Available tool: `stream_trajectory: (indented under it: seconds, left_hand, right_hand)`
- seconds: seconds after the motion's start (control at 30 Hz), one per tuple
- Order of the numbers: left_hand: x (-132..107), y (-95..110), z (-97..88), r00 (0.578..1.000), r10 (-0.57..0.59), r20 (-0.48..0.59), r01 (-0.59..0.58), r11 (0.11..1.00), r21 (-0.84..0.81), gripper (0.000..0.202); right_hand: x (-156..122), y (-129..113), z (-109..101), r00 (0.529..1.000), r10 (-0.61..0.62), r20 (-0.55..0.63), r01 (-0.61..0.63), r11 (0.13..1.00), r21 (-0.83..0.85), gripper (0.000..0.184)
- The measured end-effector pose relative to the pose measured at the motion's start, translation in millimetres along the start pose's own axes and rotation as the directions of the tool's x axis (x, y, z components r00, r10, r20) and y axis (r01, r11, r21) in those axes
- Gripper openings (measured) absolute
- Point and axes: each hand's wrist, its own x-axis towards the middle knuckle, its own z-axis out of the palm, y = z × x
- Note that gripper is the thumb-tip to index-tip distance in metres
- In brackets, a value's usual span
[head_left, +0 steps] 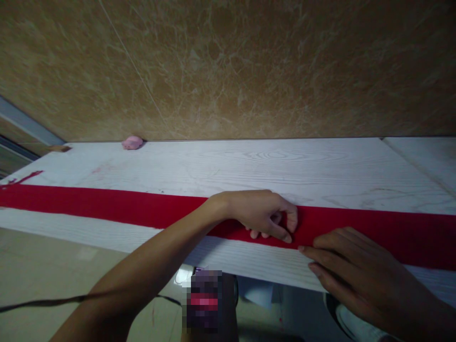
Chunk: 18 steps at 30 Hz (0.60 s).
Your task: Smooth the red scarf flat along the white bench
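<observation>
A long strip of red cloth [107, 202] lies flat along a white wood-grained tabletop [221, 166]. My left hand [265, 216] rests on the strip, its fingers curled under. Its thumb and index fingertips come close together near the strip's front edge. What they pinch, if anything, is too small to tell. My right hand [356, 266] lies to the right, fingers stretched out and lying over the cloth. Its index fingertip touches the front edge, and the thumb is over the white tabletop.
A small pink lump [132, 142] sits against the marbled wall [221, 71]. Red scraps [30, 177] lie at the far left, near a brown object [59, 148]. A dark cord [42, 302] crosses above the tiled floor [71, 256]. Part of the view below the table is blurred out.
</observation>
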Motion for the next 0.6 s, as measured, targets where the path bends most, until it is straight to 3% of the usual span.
stream_trajectory:
  seconds: [0.6]
  left_hand:
    - [0.8,-1.7,0.1,0.998,-0.054,-0.012,0.053,0.997,-0.057,0.025]
  right_hand:
    - [0.2,0.2,-0.1,1.0,0.014,0.005,-0.015,1.0,0.025,0.022]
